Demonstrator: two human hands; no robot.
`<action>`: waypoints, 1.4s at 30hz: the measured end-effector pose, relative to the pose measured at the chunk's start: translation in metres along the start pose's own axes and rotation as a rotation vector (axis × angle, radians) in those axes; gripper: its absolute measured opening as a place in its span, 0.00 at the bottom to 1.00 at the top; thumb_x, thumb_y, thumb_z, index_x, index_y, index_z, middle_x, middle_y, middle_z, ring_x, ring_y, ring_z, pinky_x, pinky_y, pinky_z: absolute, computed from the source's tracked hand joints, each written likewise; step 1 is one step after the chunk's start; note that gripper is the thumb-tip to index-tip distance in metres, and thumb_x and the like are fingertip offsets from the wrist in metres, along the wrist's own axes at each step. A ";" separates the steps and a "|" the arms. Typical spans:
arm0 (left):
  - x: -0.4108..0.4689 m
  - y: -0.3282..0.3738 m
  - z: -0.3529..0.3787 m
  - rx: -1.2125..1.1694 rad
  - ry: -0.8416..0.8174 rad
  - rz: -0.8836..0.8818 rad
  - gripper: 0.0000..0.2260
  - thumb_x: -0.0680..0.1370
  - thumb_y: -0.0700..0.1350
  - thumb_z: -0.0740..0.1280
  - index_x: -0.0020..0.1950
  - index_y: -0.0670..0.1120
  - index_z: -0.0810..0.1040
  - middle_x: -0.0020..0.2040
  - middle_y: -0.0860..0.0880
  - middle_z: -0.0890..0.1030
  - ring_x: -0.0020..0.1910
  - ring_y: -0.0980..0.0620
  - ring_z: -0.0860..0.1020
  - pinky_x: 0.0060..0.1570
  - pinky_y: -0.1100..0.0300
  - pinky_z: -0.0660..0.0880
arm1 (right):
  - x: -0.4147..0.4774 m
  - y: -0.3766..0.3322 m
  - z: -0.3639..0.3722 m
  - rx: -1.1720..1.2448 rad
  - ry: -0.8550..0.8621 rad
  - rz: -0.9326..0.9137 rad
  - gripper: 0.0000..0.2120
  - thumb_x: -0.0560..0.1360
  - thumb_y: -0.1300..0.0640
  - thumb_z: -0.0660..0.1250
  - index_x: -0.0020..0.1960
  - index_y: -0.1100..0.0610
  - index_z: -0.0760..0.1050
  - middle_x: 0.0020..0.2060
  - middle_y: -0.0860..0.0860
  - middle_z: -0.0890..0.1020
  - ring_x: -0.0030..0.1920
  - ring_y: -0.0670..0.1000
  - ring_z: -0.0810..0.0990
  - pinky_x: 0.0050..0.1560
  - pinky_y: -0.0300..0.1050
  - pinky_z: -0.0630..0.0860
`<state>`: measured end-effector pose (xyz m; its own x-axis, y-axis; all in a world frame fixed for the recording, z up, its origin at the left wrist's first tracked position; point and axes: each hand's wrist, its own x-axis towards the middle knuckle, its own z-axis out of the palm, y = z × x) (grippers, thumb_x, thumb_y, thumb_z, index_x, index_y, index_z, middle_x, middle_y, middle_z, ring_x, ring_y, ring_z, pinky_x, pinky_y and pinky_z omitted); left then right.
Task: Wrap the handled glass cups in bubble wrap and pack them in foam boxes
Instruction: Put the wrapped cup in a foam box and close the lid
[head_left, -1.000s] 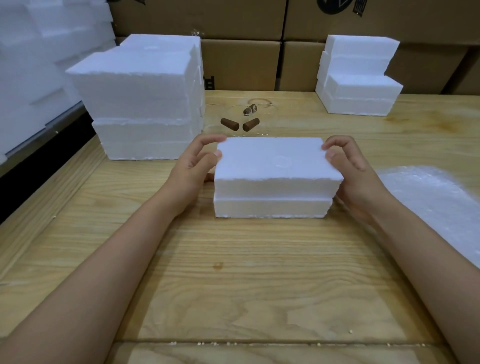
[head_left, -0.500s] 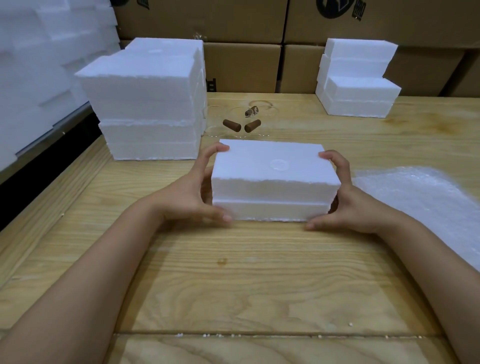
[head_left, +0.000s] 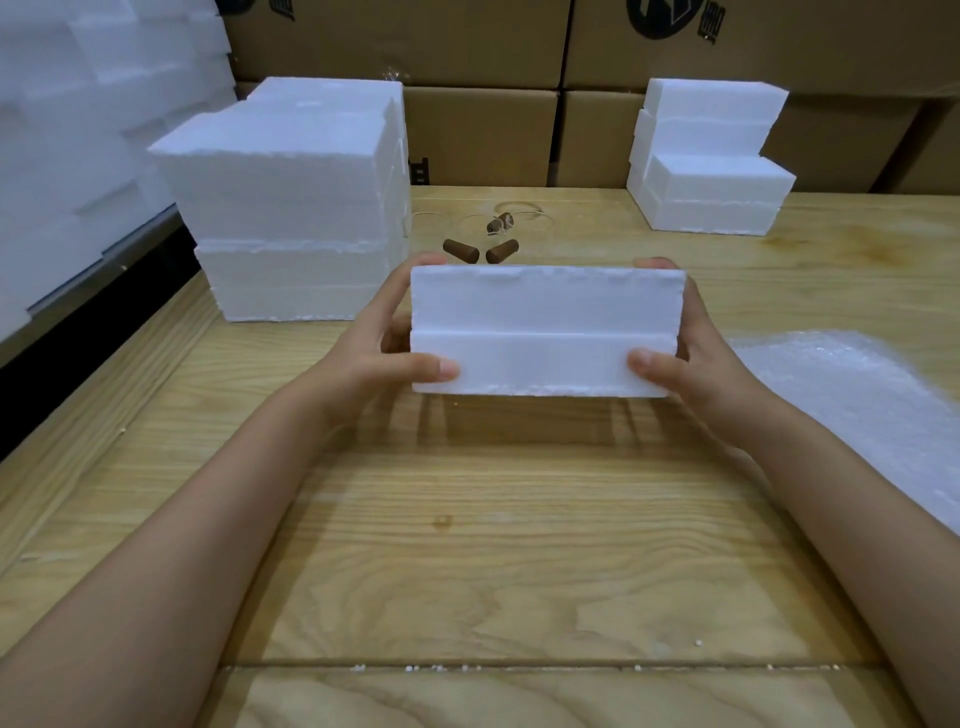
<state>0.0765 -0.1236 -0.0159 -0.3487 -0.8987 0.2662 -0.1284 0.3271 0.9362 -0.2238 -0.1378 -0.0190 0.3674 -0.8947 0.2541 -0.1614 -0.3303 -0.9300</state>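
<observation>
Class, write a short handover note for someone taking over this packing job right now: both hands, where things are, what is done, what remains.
Left hand and right hand grip the ends of a closed foam box, held tilted above the table. Its contents are hidden.
Glass cups with brown handles sit unwrapped behind it. Bubble wrap lies on the right.
Left foam stack and far foam stack wait.
Left to do: wrap the cups and box them.

Both hands, left hand and right hand, now grip the closed foam box by its ends, lifted clear of the worktop and tilted toward the camera.
</observation>
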 end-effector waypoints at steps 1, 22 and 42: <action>0.001 0.000 0.001 -0.001 0.015 -0.012 0.32 0.65 0.50 0.72 0.67 0.61 0.67 0.54 0.62 0.81 0.53 0.60 0.80 0.46 0.69 0.76 | 0.002 0.000 0.002 0.016 0.012 0.015 0.32 0.66 0.42 0.70 0.66 0.35 0.61 0.51 0.32 0.80 0.53 0.39 0.80 0.47 0.31 0.76; -0.004 -0.012 -0.020 0.160 -0.114 -0.130 0.43 0.64 0.37 0.80 0.67 0.67 0.63 0.49 0.67 0.79 0.51 0.59 0.79 0.49 0.67 0.76 | -0.011 0.016 0.006 -0.135 -0.089 -0.006 0.42 0.64 0.54 0.79 0.61 0.29 0.54 0.49 0.35 0.78 0.45 0.41 0.81 0.43 0.36 0.77; -0.102 -0.006 -0.109 0.363 0.244 -0.246 0.45 0.61 0.40 0.78 0.67 0.74 0.62 0.59 0.76 0.69 0.55 0.75 0.71 0.55 0.64 0.68 | 0.029 -0.002 0.127 -0.318 -0.080 -0.171 0.39 0.67 0.46 0.75 0.65 0.25 0.55 0.47 0.41 0.67 0.49 0.42 0.68 0.53 0.34 0.65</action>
<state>0.2139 -0.0656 -0.0240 -0.0459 -0.9899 0.1338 -0.5097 0.1384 0.8491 -0.0968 -0.1249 -0.0431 0.4820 -0.7964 0.3654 -0.3633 -0.5611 -0.7438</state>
